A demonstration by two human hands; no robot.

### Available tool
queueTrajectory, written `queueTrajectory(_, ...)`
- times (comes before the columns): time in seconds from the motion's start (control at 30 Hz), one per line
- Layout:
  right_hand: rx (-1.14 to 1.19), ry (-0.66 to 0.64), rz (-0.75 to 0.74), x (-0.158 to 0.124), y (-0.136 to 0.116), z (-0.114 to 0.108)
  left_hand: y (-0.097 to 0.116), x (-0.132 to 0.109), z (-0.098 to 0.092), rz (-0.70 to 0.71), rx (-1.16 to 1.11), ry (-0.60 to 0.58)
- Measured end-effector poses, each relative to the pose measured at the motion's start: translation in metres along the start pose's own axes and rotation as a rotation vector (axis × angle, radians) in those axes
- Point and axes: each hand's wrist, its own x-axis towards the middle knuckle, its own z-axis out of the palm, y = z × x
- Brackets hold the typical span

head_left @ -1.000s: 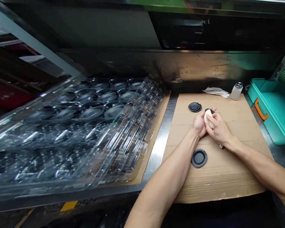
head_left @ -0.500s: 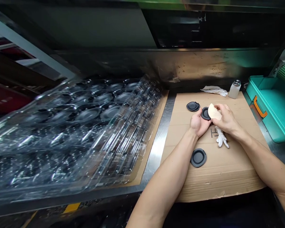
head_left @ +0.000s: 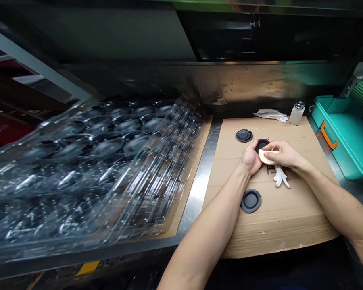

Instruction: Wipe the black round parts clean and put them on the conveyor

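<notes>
My left hand (head_left: 251,158) is closed around the edge of a small black plastic lid (head_left: 262,144), its dark face turned up. In my right hand (head_left: 282,154) is a cream-coloured sponge pad (head_left: 266,157), pinched between thumb and fingers and lying against the near edge of that lid. Another black lid (head_left: 251,200) rests on the cardboard near my left forearm. Beyond my left hand lie black lids (head_left: 244,135) that seem to overlap. A crumpled white glove (head_left: 280,176) sits just below my right hand.
Cardboard (head_left: 293,213) covers the metal bench. At its far edge are a white glove (head_left: 271,114) and a pump bottle (head_left: 297,113). To the right stands a teal bin (head_left: 345,151) with an orange handle. Clear plastic trays (head_left: 139,193) holding black parts fill the left side.
My right hand has tipped the sponge pad from upright to nearly flat and brought it down to the near side of the lid. My left hand still holds the lid.
</notes>
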Motion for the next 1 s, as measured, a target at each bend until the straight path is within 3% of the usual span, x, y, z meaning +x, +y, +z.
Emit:
queueTrajectory(0.07,-0.043,-0.007,0.026,-0.001,0.005,-0.009,0.000,0.001,-0.002,-0.006,0.010,-0.011)
queueTrajectory(0.23,-0.349,0.240,-0.088,-0.006,0.002,-0.005,-0.002,0.004,-0.002,0.010,0.009,0.001)
queueTrajectory(0.33,-0.541,0.176,-0.124,-0.005,-0.009,0.010,-0.001,0.004,-0.002,-0.020,-0.024,0.000)
queueTrajectory(0.5,-0.827,0.246,0.068,0.000,-0.022,0.018,-0.001,0.005,-0.004,-0.033,-0.017,0.030)
queueTrajectory(0.63,-0.881,0.162,0.083,-0.001,-0.027,0.022,-0.003,0.004,-0.002,-0.041,-0.018,0.029)
queueTrajectory(0.77,-0.891,0.201,0.155,-0.001,-0.027,0.024,-0.003,0.002,0.002,-0.027,0.003,0.079)
queueTrajectory(0.9,-0.879,0.144,0.103,-0.001,-0.024,0.025,-0.002,0.002,0.002,-0.011,0.010,0.064)
queueTrajectory(1.0,-0.873,0.174,0.145,-0.001,-0.022,0.023,-0.002,0.003,0.001,0.010,0.009,0.095)
